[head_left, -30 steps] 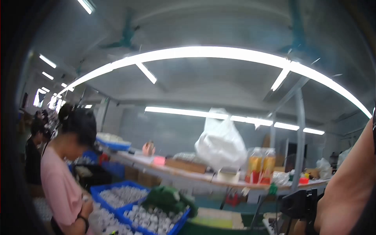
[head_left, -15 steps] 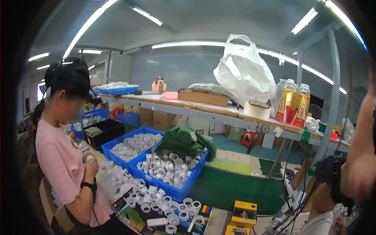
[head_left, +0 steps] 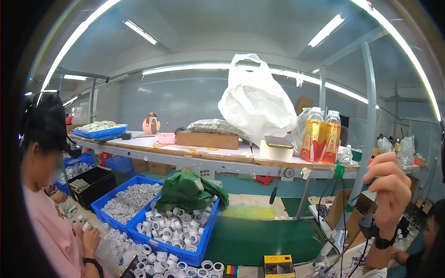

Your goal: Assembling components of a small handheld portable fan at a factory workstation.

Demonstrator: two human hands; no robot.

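Observation:
My right hand (head_left: 390,187) is raised at the right, in front of the metal shelf post. Its fingers are loosely bent, and I see nothing held in them. On its wrist are a black band (head_left: 385,242) and a small black camera-like device (head_left: 368,226) with cables hanging below. My left hand is out of view. Lower down, a yellow box-like device (head_left: 279,267) stands at the bench's front edge. To its left lie loose white plastic rings (head_left: 160,266), below a blue crate (head_left: 204,252) of similar rings partly covered by a green cloth (head_left: 185,192).
A second blue crate (head_left: 99,206) holds small white parts. At the left, a person in a pink shirt (head_left: 41,231) handles a white piece; another person (head_left: 429,241) is at the right edge. Across the back, a shelf (head_left: 218,156) carries a white plastic bag (head_left: 259,104) and two bottles (head_left: 313,136).
My right hand has come into view, where mostly forearm showed before at the right edge. The view has tilted up and turned right, so the crates and shelf sit further left.

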